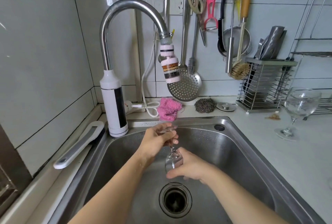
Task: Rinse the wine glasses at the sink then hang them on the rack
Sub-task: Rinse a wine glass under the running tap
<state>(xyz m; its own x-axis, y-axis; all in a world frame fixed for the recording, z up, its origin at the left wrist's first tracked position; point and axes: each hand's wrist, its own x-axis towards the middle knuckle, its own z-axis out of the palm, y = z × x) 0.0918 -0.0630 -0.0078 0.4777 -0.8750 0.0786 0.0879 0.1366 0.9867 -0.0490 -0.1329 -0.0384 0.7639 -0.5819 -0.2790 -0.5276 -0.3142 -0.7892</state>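
Item: wine glass (pixel 173 160), clear, held upside down and tilted inside the sink (pixel 233 151), foot uppermost, rim toward the drain (pixel 175 200)
Left hand (pixel 158 141): closed round the foot and upper stem
Right hand (pixel 188 168): fingers wrapped round the bowl
Tap filter head (pixel 170 67): above and behind the glass; no stream visible
Second wine glass (pixel 300 105): upright on the surface (pixel 269 142) right of the sink, well apart from both hands
Step, as judged: rinsing or draining the first glass
Handling notes: wet glass is likely slippery; carry the weight at the bowl, keep only light pressure on the thin stem, avoid twisting foot against bowl, keep the rim off the steel, let water run out before lifting away
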